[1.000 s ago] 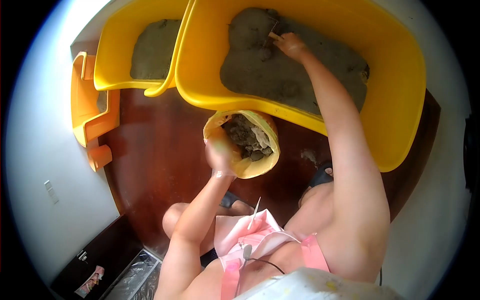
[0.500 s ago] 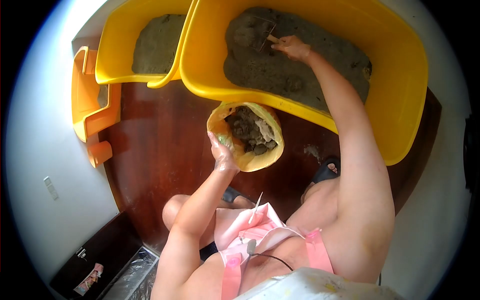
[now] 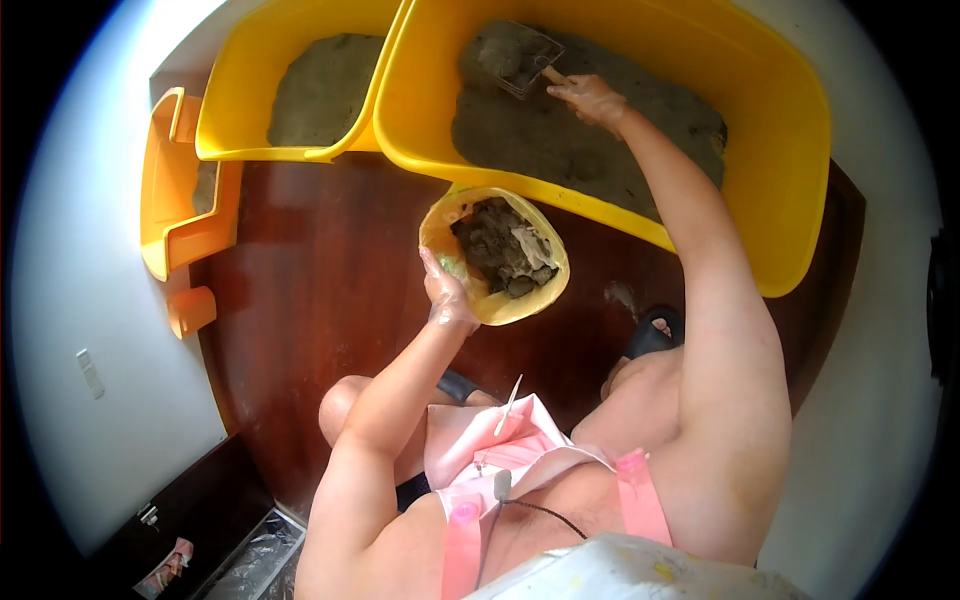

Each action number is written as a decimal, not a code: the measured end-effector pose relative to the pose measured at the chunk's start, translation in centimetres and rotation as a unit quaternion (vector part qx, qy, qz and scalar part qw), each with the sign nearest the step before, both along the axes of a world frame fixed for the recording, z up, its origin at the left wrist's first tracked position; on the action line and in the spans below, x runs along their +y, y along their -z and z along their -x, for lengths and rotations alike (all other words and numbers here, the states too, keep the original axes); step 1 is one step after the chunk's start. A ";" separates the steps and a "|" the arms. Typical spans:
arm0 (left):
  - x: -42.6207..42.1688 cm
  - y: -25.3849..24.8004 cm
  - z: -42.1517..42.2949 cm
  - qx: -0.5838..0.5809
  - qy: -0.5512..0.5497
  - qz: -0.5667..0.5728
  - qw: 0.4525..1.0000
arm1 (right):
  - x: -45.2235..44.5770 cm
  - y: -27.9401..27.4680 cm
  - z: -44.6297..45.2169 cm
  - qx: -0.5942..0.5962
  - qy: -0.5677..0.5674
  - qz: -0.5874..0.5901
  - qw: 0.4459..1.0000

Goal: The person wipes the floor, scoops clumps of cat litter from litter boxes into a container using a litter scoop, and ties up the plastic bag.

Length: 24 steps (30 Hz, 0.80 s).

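My right hand (image 3: pixel 592 103), in a clear glove, grips the wooden handle of a wire-mesh litter scoop (image 3: pixel 547 72). Grey lumps (image 3: pixel 508 58) lie on the mesh, over the grey litter (image 3: pixel 600 140) in the large yellow litter box (image 3: pixel 770 190). Closed on the left side of a yellow plastic bag (image 3: pixel 515 308) is my left hand (image 3: pixel 448 300), also gloved. The bag's mouth is wide, and inside it sit dark clumps (image 3: pixel 488 235) and a crumpled pale piece (image 3: pixel 530 252). Part of the bag's rim meets the box's near edge.
A second yellow box (image 3: pixel 225 110) with grey litter stands to the left. Beyond it are an orange bin (image 3: pixel 185 245) and an orange cup-like piece (image 3: pixel 192 312). A dark box (image 3: pixel 190 500) lies at lower left. Pale dust (image 3: pixel 620 295) marks the reddish floor.
The scoop's mesh now shows more plainly, with lumps gathered on it. My left hand still grips the bag, and the whole view has shifted slightly.
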<state>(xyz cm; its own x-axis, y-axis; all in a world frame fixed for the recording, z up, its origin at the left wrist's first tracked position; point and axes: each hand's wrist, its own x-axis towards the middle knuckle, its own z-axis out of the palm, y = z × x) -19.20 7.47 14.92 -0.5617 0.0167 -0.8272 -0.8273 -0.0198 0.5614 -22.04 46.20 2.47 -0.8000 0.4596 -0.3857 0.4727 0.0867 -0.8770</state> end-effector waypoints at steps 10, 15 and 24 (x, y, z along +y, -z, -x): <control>-4.6 8.6 1.2 0.107 0.127 -0.143 0.976 | -1.1 0.9 -2.0 0.014 0.009 -0.125 0.992; -1.9 3.1 0.4 0.045 0.018 0.011 0.999 | -1.2 -0.4 -2.5 -0.009 0.006 -0.129 0.992; -3.2 6.5 1.0 0.096 0.032 -0.015 0.995 | 0.4 -0.7 -2.8 -0.065 -0.075 -0.320 0.942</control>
<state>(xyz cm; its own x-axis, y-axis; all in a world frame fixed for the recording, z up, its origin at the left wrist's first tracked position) -20.17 4.32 8.37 -0.7060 0.0815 -0.7035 -0.7053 0.0099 0.7089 -19.28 46.63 3.17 -0.8392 0.5173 -0.1675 0.5132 0.6517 -0.5585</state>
